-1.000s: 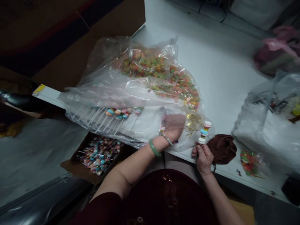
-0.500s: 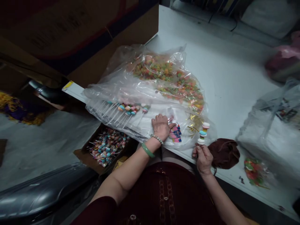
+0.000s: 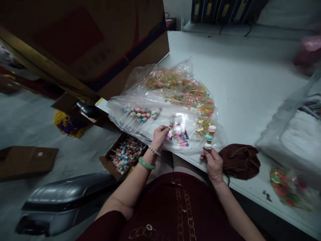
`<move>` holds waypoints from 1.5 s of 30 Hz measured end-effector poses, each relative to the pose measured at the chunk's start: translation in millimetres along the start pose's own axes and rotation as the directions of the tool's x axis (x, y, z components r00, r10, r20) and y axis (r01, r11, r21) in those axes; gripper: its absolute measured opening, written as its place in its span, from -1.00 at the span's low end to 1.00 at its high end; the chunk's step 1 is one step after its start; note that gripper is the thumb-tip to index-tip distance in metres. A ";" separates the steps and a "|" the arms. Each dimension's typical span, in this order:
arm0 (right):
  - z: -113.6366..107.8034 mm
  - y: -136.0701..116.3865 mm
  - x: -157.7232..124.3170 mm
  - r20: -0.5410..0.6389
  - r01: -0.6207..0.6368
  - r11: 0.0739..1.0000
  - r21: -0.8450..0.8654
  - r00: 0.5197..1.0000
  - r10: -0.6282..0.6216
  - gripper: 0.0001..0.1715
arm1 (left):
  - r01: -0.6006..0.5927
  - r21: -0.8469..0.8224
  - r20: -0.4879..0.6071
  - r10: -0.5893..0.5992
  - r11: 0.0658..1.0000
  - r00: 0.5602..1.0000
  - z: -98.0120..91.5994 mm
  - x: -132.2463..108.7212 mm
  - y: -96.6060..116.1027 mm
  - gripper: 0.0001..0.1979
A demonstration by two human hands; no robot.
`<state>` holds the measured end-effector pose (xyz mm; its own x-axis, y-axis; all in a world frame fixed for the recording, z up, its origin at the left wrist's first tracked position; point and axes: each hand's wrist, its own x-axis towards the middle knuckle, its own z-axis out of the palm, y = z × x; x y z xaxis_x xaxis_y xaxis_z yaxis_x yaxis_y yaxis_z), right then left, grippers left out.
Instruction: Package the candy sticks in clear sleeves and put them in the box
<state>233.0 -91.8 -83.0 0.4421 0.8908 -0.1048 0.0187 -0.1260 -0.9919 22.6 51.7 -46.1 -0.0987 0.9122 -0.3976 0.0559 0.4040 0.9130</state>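
Note:
My right hand (image 3: 213, 164) is closed on the lower end of a candy skewer (image 3: 210, 134), which stands upright with white, pink and blue pieces. My left hand (image 3: 160, 136) pinches a small clear printed bag (image 3: 169, 136) by its edge. Just right of it lies a fanned stack of similar printed bags (image 3: 181, 135). Gold twist ties (image 3: 202, 129) are spread between that stack and the skewer. Further left, several finished candy skewers (image 3: 141, 114) rest in a row on the plastic sheet, their white sticks pointing toward me.
Loose gummy candies (image 3: 185, 87) lie under clear plastic (image 3: 150, 95) on the white table (image 3: 240, 83). A cardboard box of candy skewers (image 3: 127, 152) stands below the table edge. To the right are a brown cloth pouch (image 3: 239, 161) and a bag of gummies (image 3: 286, 187). A large carton (image 3: 120, 50) rises at left.
My left hand has moved left from the stack, drawing one printed bag away in its fingers. My right hand still holds the candy skewer. The view has shifted.

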 end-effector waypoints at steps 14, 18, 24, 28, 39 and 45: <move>60.9 -64.2 3.6 0.153 -0.209 0.908 0.362 0.975 0.163 -0.78 | 0.327 -0.371 0.538 -0.086 0.869 0.838 24.6 -104.2 0.4 -0.71; 61.2 -76.2 1.5 0.298 -0.166 0.959 0.228 0.950 0.094 -0.81 | 0.289 -0.251 0.606 -0.083 0.924 0.791 7.6 -105.0 0.8 -0.66; 72.2 -90.1 -14.1 0.219 -0.112 0.963 0.244 0.974 0.057 -0.66 | 0.164 -0.487 0.381 0.039 0.858 0.924 -3.0 -100.6 -2.7 -0.68; 84.2 -86.4 -28.4 0.241 -0.138 0.955 0.262 0.968 0.074 -0.59 | 0.077 -0.574 0.227 0.069 0.815 0.971 -3.3 -98.3 -4.9 -0.71; 92.4 -68.1 -11.1 0.264 -0.379 0.898 0.225 0.910 0.318 -0.65 | 0.120 -0.545 0.249 0.023 0.830 0.968 -3.0 -88.2 -15.2 -0.66; 86.0 -66.6 -0.5 0.241 -0.330 0.921 0.206 0.930 0.279 -0.66 | 0.288 -0.448 0.421 -0.084 0.846 0.903 -11.9 -77.4 -15.3 -0.66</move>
<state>154.4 -46.2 -23.1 0.2001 0.8980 -0.3918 -0.3136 -0.3201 -0.8940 17.6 -25.9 -28.1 0.3247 0.8182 -0.4744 -0.4264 0.5743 0.6988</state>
